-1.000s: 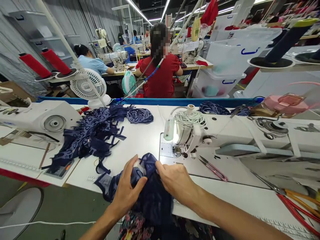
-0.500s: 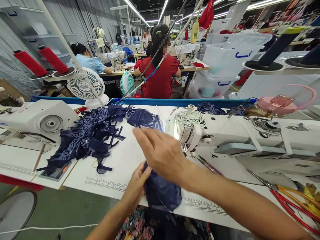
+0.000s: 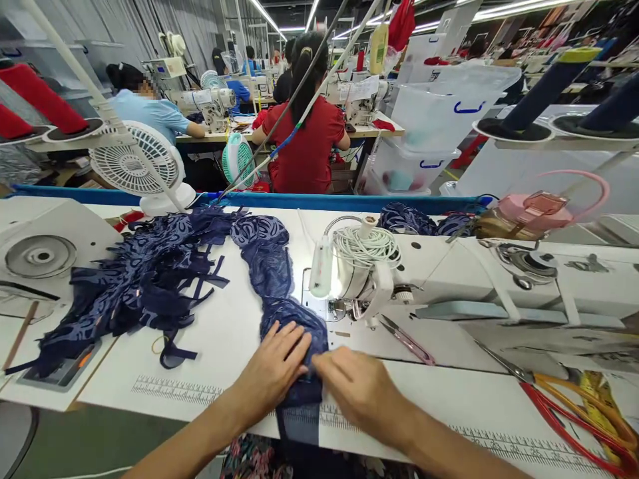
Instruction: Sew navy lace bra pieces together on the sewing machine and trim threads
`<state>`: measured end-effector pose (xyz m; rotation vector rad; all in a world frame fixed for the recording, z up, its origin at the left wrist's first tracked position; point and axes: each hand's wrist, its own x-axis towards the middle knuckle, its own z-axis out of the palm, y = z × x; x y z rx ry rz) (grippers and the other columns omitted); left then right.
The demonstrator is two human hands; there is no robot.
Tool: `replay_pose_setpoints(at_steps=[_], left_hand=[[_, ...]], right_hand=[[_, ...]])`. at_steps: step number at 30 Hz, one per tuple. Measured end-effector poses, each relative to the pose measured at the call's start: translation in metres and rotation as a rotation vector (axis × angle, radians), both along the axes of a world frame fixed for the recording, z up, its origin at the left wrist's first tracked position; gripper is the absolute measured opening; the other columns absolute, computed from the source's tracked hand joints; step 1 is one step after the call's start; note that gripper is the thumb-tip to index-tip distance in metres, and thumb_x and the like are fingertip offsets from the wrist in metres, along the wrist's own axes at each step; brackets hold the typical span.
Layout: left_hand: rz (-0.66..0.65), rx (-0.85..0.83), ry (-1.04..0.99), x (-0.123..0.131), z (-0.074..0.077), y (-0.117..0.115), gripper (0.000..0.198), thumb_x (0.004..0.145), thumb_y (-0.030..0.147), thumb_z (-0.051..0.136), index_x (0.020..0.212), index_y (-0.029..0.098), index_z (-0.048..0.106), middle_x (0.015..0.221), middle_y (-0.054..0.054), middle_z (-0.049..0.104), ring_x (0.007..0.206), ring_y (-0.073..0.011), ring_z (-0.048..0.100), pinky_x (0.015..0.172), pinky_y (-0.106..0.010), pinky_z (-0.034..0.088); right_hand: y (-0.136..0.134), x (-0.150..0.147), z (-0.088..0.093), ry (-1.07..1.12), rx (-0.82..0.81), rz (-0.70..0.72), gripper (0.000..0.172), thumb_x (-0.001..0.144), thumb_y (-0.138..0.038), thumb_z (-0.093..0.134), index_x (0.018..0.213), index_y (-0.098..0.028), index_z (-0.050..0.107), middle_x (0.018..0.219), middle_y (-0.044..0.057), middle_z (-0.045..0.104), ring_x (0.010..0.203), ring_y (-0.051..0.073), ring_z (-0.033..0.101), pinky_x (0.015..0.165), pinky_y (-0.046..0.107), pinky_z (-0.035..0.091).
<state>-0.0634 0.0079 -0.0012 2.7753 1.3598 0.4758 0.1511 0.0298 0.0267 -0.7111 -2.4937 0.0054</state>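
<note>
A long navy lace fabric piece (image 3: pixel 272 266) lies on the white sewing table, running from beside the needle area down over the front edge. My left hand (image 3: pixel 279 362) rests on it with the fingers stretched out flat. At the right edge of the fabric, my right hand (image 3: pixel 357 386) has its fingers pinched together on it; the fingertips are partly hidden. Just beyond my hands stands the sewing machine head (image 3: pixel 369 273), its presser foot (image 3: pixel 339 309) close to the fabric's right side.
A heap of navy patterned pieces (image 3: pixel 150 266) lies at left. Thread snips (image 3: pixel 409 339) and orange-and-red-handled scissors (image 3: pixel 574 406) lie on the right. A white fan (image 3: pixel 134 159) stands behind the heap. Two people sit at machines ahead, by stacked clear bins (image 3: pixel 434 113).
The fabric now lies stretched along the table instead of bunched at the front edge. My left hand has come down flat on it; my right hand has dropped from above to its right edge.
</note>
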Motion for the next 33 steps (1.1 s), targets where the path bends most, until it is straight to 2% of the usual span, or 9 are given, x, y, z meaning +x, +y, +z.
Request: replay_pose_setpoints(at_steps=[4,7,9,12,15,19,23,28,33], left_hand=[[0.160,0.030,0.082,-0.001,0.000,-0.008,0.053,0.096,0.043,0.049,0.145,0.023,0.041,0.140,-0.016,0.051,0.131,-0.0334,0.046,0.107,-0.055,0.039],[0.225,-0.006,0.095,0.004,0.007,-0.007,0.060,0.088,0.061,0.053,0.140,0.033,0.047,0.142,-0.016,0.048,0.129,-0.0376,0.045,0.103,-0.060,0.037],[0.242,-0.045,0.076,0.008,0.009,0.000,0.063,0.084,0.068,0.053,0.137,0.033,0.052,0.142,-0.016,0.048,0.127,-0.0385,0.044,0.103,-0.062,0.034],[0.257,-0.086,0.037,0.013,0.010,0.017,0.066,0.082,0.070,0.053,0.136,0.031,0.053,0.141,-0.015,0.047,0.129,-0.0402,0.040,0.105,-0.065,0.029],[0.298,-0.103,0.014,0.020,0.011,0.036,0.069,0.080,0.068,0.058,0.137,0.031,0.052,0.139,-0.015,0.047,0.130,-0.0422,0.037,0.107,-0.066,0.025],[0.293,-0.113,-0.009,0.033,0.017,0.064,0.071,0.076,0.064,0.065,0.136,0.028,0.052,0.140,-0.015,0.045,0.130,-0.0425,0.037,0.107,-0.065,0.026],[0.209,-0.121,-0.025,0.038,0.023,0.081,0.064,0.077,0.062,0.064,0.129,0.025,0.056,0.142,-0.015,0.042,0.130,-0.0410,0.037,0.103,-0.060,0.034],[0.206,-0.032,0.000,0.035,0.026,0.064,0.056,0.084,0.055,0.063,0.127,0.021,0.055,0.137,-0.017,0.046,0.123,-0.0373,0.044,0.096,-0.056,0.042],[0.054,0.171,-0.016,0.042,0.019,0.031,0.023,0.094,0.018,0.053,0.115,0.014,0.060,0.099,-0.010,0.063,0.090,-0.0227,0.056,0.080,-0.038,0.046]], right_hand=[[0.044,0.006,-0.006,-0.273,0.136,-0.343,0.043,0.084,0.004,0.044,0.118,-0.019,0.058,0.073,0.004,0.064,0.057,0.015,0.053,0.051,0.026,0.039],[0.061,0.001,-0.007,-0.378,0.157,-0.432,0.043,0.078,0.008,0.045,0.108,-0.020,0.059,0.083,0.009,0.068,0.067,0.020,0.058,0.055,0.029,0.042],[0.062,0.002,-0.003,-0.366,0.096,-0.388,0.034,0.079,0.007,0.046,0.096,-0.020,0.058,0.078,0.008,0.065,0.067,0.020,0.057,0.056,0.029,0.041],[0.049,0.014,0.005,-0.295,-0.120,-0.213,0.021,0.089,-0.003,0.042,0.091,-0.020,0.054,0.071,0.002,0.058,0.055,0.014,0.048,0.051,0.026,0.037],[0.030,0.028,0.007,-0.189,-0.231,-0.053,0.019,0.095,-0.011,0.037,0.085,-0.019,0.051,0.073,0.002,0.055,0.057,0.013,0.046,0.053,0.026,0.036],[0.013,0.032,-0.004,-0.062,-0.212,0.125,0.012,0.094,-0.016,0.046,0.096,-0.017,0.058,0.092,0.007,0.062,0.085,0.018,0.056,0.077,0.033,0.044],[0.009,0.030,-0.011,-0.070,-0.223,0.160,0.017,0.095,-0.021,0.052,0.110,-0.017,0.058,0.104,0.008,0.065,0.101,0.019,0.057,0.099,0.039,0.040],[0.004,0.031,-0.010,-0.077,-0.251,0.159,0.015,0.095,-0.024,0.054,0.108,-0.018,0.058,0.104,0.007,0.065,0.101,0.018,0.058,0.097,0.037,0.041],[0.002,0.032,-0.013,-0.086,-0.315,0.163,0.016,0.095,-0.026,0.053,0.107,-0.017,0.059,0.100,0.007,0.064,0.099,0.020,0.057,0.093,0.038,0.040]])
